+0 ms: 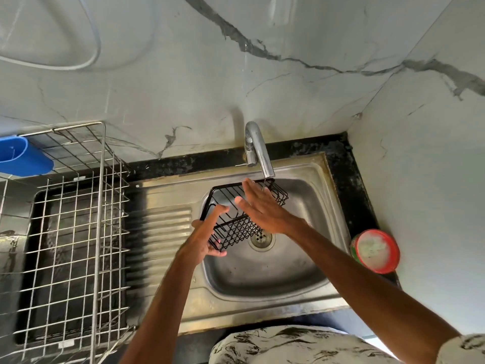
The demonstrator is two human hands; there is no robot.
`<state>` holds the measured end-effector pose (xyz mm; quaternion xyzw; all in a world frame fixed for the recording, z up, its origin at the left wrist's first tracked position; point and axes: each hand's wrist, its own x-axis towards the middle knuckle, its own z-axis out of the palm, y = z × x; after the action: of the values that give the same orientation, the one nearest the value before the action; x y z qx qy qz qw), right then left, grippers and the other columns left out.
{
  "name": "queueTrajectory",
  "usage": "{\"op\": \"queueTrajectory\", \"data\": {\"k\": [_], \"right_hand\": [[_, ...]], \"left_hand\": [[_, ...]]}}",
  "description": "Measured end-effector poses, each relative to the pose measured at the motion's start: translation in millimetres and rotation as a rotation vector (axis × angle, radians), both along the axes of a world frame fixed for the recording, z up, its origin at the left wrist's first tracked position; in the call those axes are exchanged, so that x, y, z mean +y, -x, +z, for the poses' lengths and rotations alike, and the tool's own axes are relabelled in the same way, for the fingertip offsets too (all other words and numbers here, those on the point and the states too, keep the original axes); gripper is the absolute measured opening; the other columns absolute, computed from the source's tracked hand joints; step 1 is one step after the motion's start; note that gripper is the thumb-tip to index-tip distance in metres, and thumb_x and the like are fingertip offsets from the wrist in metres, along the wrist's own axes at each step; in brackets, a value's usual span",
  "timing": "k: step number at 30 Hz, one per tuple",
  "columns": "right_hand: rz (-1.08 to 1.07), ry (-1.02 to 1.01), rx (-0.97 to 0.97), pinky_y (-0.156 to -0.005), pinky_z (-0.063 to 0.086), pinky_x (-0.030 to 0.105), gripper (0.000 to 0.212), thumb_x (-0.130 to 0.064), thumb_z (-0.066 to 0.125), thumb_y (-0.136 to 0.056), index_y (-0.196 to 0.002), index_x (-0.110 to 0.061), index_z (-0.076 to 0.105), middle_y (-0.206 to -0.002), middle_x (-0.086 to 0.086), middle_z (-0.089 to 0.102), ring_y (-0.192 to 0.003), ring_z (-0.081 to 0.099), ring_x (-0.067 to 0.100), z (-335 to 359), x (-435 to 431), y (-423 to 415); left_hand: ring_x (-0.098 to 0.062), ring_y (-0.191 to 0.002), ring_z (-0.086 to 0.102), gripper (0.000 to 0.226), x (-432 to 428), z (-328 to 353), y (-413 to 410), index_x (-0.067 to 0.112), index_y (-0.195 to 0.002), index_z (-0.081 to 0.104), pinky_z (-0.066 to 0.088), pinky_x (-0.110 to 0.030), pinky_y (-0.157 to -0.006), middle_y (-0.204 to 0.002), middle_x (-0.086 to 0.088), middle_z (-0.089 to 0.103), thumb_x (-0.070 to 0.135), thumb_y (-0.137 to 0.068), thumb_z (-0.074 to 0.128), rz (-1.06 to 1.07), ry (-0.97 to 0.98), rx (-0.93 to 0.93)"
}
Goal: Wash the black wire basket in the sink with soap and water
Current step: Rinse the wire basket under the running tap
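The black wire basket (237, 227) is held tilted over the steel sink (309, 248), its far rim under the tap spout (263, 158). A thin stream of water falls from the spout onto the basket's far end. My left hand (206, 239) grips the basket's near left corner, thumb under it and fingers along its side. With straight fingers, my right hand (258, 206) lies flat across the inside of the basket. A round red-rimmed tub of whitish soap (375, 250) stands on the black counter to the right of the sink.
A steel wire dish rack (73, 232) stands on the counter at left, with a blue plastic holder (23, 158) hung on its far corner. The ribbed drainboard (168, 232) lies between rack and basin. Marble-pattern walls close in behind and on the right.
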<state>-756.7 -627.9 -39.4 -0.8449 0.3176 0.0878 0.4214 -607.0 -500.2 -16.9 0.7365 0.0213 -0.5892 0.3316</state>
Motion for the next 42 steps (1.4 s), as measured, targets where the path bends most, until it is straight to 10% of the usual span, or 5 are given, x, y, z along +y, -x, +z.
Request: {"op": "queueTrajectory", "data": {"k": [10, 20, 23, 28, 42], "right_hand": [[-0.501, -0.564, 0.017, -0.097, 0.055, 0.050, 0.082, -0.075, 0.058, -0.085, -0.147, -0.024, 0.049, -0.136, 0.003, 0.057, -0.127, 0.056, 0.024, -4.9, -64.5, 35.6], [-0.702, -0.675, -0.049, -0.079, 0.062, 0.053, 0.086, -0.057, 0.088, -0.061, -0.128, -0.009, 0.064, -0.125, 0.013, 0.064, -0.109, 0.064, 0.035, 3.4, -67.4, 36.1], [-0.702, -0.556, -0.045, -0.070, 0.064, 0.048, 0.101, -0.080, 0.084, -0.040, -0.116, -0.015, 0.070, -0.114, 0.010, 0.071, -0.086, 0.075, 0.025, -4.4, -71.7, 41.1], [-0.720, -0.502, -0.062, -0.072, 0.062, 0.055, 0.027, -0.047, 0.076, -0.086, -0.091, -0.021, 0.071, -0.107, 0.012, 0.067, -0.093, 0.068, 0.039, 14.9, -68.8, 42.2], [-0.706, -0.253, 0.011, -0.063, 0.064, 0.046, 0.043, -0.054, 0.083, -0.070, -0.092, -0.018, 0.075, -0.092, 0.002, 0.074, -0.088, 0.071, 0.019, 23.4, -58.9, 40.4]], "left_hand": [[-0.044, -0.119, 0.055, 0.095, 31.0, 0.5, -15.9, 0.027, -0.125, 0.052, 0.063, -0.058, -0.072, -0.139, -0.018, 0.039, 0.068, -0.045, 0.084, 0.055, 0.098, 0.031], [-0.045, -0.121, 0.060, 0.138, 53.1, -20.7, -18.1, 0.033, -0.157, 0.031, 0.054, -0.066, -0.096, -0.138, -0.024, 0.054, 0.082, -0.041, 0.086, 0.193, 0.211, 0.135], [-0.041, -0.118, 0.063, 0.128, 51.6, -19.9, -16.1, 0.032, -0.157, 0.034, 0.052, -0.062, -0.100, -0.138, -0.024, 0.055, 0.089, -0.051, 0.076, 0.156, 0.243, 0.112], [-0.042, -0.122, 0.062, 0.111, 47.1, -20.4, -13.9, 0.039, -0.143, 0.047, 0.050, -0.061, -0.105, -0.142, -0.030, 0.053, 0.099, -0.051, 0.064, 0.101, 0.294, 0.081], [-0.031, -0.099, 0.061, 0.080, 52.4, -16.7, -6.2, 0.017, -0.150, 0.043, 0.055, -0.042, -0.087, -0.116, -0.014, 0.059, 0.072, -0.093, 0.052, 0.132, 0.190, -0.091]]}}
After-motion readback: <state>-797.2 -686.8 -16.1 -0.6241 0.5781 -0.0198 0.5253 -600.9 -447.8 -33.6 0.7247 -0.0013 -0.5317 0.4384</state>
